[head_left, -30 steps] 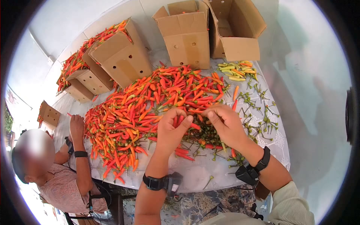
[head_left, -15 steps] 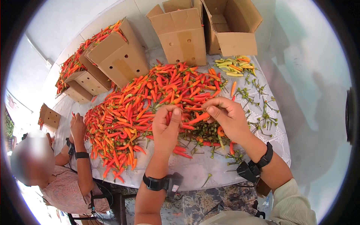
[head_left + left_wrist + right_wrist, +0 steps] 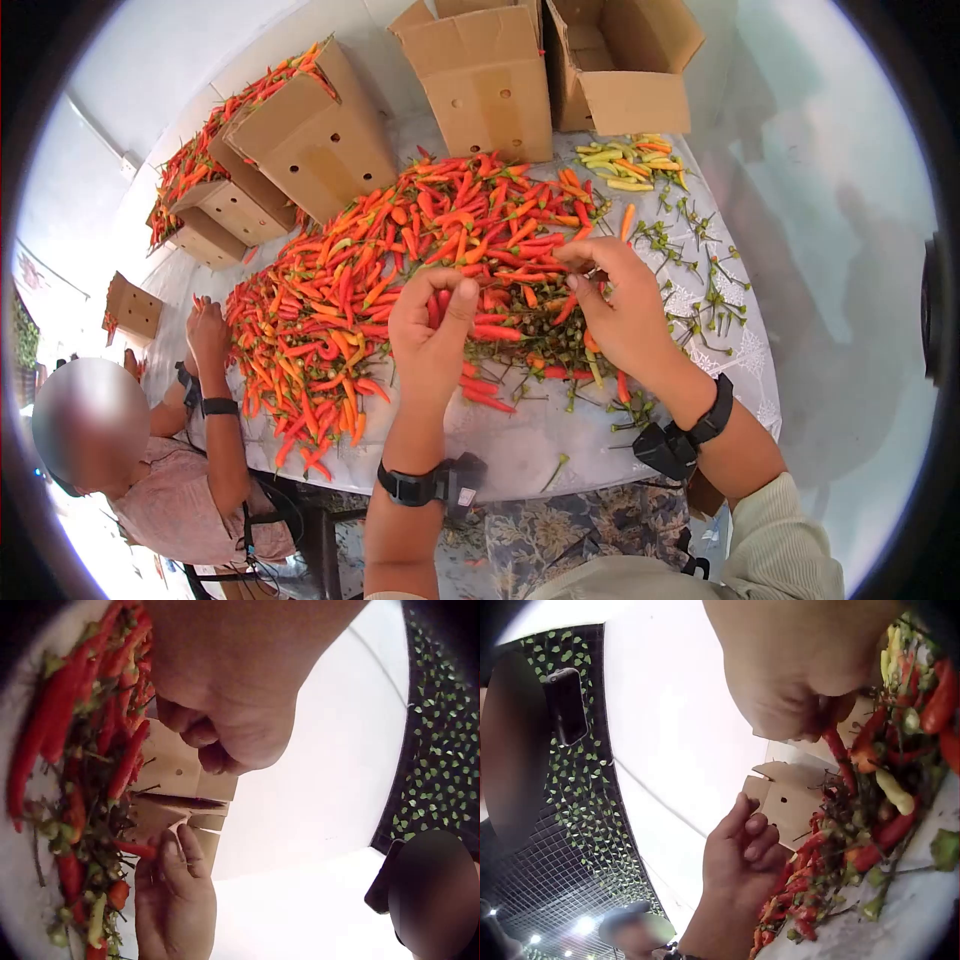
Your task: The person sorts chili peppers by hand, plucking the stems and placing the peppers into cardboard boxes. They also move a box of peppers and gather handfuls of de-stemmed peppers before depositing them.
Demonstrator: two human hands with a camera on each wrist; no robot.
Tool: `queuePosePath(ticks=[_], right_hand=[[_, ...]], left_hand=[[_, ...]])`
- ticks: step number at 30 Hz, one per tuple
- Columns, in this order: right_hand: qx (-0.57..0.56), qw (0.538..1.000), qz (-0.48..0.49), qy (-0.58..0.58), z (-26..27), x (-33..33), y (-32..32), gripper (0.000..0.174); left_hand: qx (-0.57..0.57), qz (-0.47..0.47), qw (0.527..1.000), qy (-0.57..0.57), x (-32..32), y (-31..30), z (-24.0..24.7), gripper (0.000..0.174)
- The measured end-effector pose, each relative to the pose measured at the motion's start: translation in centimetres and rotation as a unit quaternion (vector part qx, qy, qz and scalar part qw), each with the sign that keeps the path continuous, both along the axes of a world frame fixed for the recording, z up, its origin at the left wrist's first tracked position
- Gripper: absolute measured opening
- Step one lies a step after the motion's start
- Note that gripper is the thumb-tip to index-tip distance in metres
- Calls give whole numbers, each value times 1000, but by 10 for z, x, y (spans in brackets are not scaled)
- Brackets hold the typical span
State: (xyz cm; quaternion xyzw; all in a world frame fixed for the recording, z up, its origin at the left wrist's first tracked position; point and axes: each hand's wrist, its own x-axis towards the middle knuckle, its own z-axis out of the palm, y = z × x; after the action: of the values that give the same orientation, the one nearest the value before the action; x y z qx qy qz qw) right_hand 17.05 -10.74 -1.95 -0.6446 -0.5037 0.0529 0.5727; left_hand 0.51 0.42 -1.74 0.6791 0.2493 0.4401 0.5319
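Observation:
My left hand [image 3: 430,335] is over the near side of a chili pile [image 3: 330,310], its fingers curled around red chilies [image 3: 434,309] that show beside the thumb. To the right, my right hand [image 3: 625,315] has its thumb and fingertips bent above green stems and chilies. In the left wrist view, a red chili [image 3: 137,849] lies at the fingertips of the right hand [image 3: 176,900]; in the right wrist view, a red chili [image 3: 838,756] extends down from that hand [image 3: 802,690]. The curled left hand [image 3: 742,859] is lower in that view. The hands are apart.
Cardboard boxes [image 3: 490,95] stand along the back, and some at the left hold chilies. Yellow-green chilies [image 3: 625,165] lie at the back right, loose green stems [image 3: 710,300] along the right side. Another person [image 3: 190,470] handles chilies at the left.
The hands have drawn apart, left hand leftward and right hand slightly up. The orange chili between them half a second ago is no longer seen there. The head view has shifted slightly.

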Motion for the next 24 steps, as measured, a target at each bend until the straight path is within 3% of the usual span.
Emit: queuePosePath(ticks=[3,6,9,14,16,18,21,24], right_hand=[[30,976,-110,-186,4,-1,1,27],[24,964,-63,-257,7,-3,-4,28],[-6,968,96,-230,-4,-11,-3,27],[-63,963,78,-250,-7,-24,-1,23],[-61,962,79,-254,-9,-24,-3,20],[-57,962,72,-257,-9,-23,-2,18],[-71,958,75,-267,-7,-24,0,17],[-88,955,82,-272,-3,-24,-2,19]], left_hand=[[53,19,998,16,3,3,-3,12],[65,26,997,21,4,2,-3,11],[0,28,1000,13,4,1,2,13],[-48,55,997,11,3,7,0,30],[74,192,979,19,6,22,1,39],[134,244,961,-2,10,55,22,50],[10,205,978,-46,9,91,97,62],[11,184,982,-41,-7,130,127,62]])
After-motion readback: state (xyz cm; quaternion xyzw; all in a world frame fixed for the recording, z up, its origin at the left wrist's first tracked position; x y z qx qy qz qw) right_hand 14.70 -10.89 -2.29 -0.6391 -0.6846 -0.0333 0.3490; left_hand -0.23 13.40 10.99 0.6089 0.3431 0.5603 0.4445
